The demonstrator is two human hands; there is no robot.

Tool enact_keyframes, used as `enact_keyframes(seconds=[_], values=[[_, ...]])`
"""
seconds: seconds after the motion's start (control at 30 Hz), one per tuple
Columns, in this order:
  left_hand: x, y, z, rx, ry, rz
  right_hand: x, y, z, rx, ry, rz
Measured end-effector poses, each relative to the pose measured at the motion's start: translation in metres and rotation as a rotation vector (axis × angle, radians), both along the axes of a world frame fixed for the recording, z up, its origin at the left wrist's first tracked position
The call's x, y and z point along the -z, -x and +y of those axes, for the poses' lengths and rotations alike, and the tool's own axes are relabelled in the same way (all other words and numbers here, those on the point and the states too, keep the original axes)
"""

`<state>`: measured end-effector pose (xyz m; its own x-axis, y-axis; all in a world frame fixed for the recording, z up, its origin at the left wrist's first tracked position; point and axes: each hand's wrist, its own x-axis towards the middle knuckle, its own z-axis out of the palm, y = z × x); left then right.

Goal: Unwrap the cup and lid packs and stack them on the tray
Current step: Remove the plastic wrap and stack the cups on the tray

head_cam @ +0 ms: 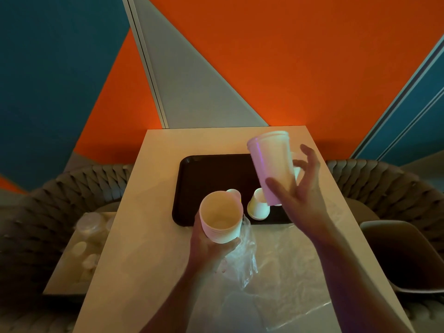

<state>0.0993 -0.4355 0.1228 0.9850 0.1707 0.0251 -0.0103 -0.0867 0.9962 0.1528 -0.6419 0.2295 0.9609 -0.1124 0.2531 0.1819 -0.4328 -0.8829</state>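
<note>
My left hand [211, 248] grips a short nested stack of white paper cups [221, 216], mouth up, over the near edge of the dark tray [204, 169]. My right hand [302, 188] holds a taller stack of white cups [274, 164], tilted with the bases up, above the tray's right side; thumb and fingers wrap around it. Small white cups stand on the tray: one [258, 205] under the tall stack, another [234, 193] half hidden behind the left stack. Crumpled clear plastic wrap [245, 258] hangs beside my left hand.
More clear wrap [288, 272] lies spread over the near right of the pale table [153, 188]. A lower side table [72, 272] at left carries wrapped packs [90, 224]. Woven chairs flank the table, and a dark bin [403, 255] stands at right.
</note>
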Motion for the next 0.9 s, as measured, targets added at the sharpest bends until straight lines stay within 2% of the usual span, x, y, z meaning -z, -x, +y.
enact_keyframes(seconds=[0.13, 0.33, 0.63, 0.9], values=[[0.002, -0.001, 0.000, 0.013, -0.026, -0.009, -0.001, -0.002, -0.012, 0.066, 0.160, -0.044], [0.007, -0.002, 0.002, 0.009, -0.026, -0.013, 0.001, -0.001, -0.025, 0.208, 0.158, 0.048], [0.007, -0.002, 0.001, 0.000, -0.028, -0.015, -0.015, -0.009, -0.030, 0.286, 0.190, -0.028], [0.006, -0.002, 0.002, 0.010, -0.042, -0.013, -0.016, -0.027, -0.035, 0.248, 0.266, 0.130]])
